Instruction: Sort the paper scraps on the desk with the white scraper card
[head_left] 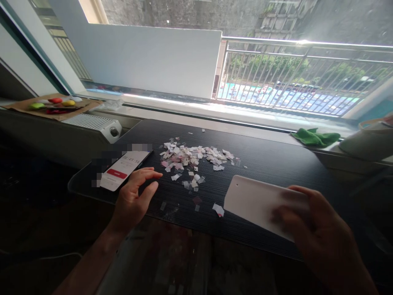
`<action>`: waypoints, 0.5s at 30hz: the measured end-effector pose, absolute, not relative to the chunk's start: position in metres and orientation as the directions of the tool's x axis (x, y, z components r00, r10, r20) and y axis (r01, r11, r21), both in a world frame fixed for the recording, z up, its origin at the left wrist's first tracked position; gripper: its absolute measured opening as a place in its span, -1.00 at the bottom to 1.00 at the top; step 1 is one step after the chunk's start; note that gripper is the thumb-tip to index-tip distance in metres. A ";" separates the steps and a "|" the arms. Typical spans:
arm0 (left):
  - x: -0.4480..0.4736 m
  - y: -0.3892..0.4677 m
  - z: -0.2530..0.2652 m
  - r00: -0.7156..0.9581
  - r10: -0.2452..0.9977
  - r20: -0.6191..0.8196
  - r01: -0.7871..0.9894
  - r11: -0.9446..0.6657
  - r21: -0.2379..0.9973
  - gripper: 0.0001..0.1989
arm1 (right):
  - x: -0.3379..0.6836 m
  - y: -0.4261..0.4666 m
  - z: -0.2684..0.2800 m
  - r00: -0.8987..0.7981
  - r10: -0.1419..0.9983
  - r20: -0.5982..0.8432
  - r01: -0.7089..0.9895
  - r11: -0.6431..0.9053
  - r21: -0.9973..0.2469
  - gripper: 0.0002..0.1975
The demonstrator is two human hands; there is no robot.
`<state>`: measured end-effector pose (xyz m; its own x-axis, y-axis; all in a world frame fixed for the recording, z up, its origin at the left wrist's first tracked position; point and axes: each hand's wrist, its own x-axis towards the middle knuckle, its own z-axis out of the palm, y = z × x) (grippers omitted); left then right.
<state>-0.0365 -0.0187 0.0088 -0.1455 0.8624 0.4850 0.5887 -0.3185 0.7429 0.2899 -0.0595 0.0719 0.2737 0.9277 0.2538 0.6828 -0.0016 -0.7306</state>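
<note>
Over the dark table (254,143), my left hand (136,192) is held with its fingers bent and the thumb apart, with nothing in its grasp. Just behind it lies a phone (123,170) with a timer on its lit screen. My right hand (319,229) grips the right end of a flat white plate (251,194), thumb on its face; a small hole shows near its far left corner. Between my hands spreads a loose pile of small cut paper scraps (187,157), white and pinkish. One larger scrap (218,210) lies close to the plate's left edge.
A green cloth (315,137) rests on the sill at the right, beside a pale container (371,139). At the left, a white slotted box (92,125) stands near brown paper (27,104) bearing colourful round things. Behind the table are a window and a railing (276,78).
</note>
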 end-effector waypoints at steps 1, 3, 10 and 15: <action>-0.037 -0.019 0.009 -0.145 0.864 0.483 0.588 -0.318 0.744 -0.82 | 0.292 -0.055 0.072 0.296 0.931 0.212 0.618 -0.017 -0.786 -0.73; -0.037 -0.019 0.010 -0.153 0.865 0.477 0.583 -0.310 0.750 -0.82 | 0.295 -0.041 0.070 0.272 0.957 0.097 0.434 -0.032 -0.901 -0.69; -0.038 -0.019 0.012 -0.201 0.881 0.428 0.542 -0.264 0.798 -0.83 | 0.305 0.014 0.057 -0.073 0.984 -0.165 0.409 -0.121 -0.904 -0.74; -0.040 -0.017 0.010 -0.206 0.875 0.438 0.539 -0.272 0.797 -0.82 | 0.313 0.009 0.056 -0.140 0.959 -0.246 0.466 -0.155 -0.871 -0.74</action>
<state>-0.0397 -0.0173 0.0097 -0.2056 0.8753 0.4377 0.5395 -0.2718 0.7969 0.3133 0.0087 0.0558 -0.1399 0.9592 -0.2458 0.4662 -0.1552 -0.8709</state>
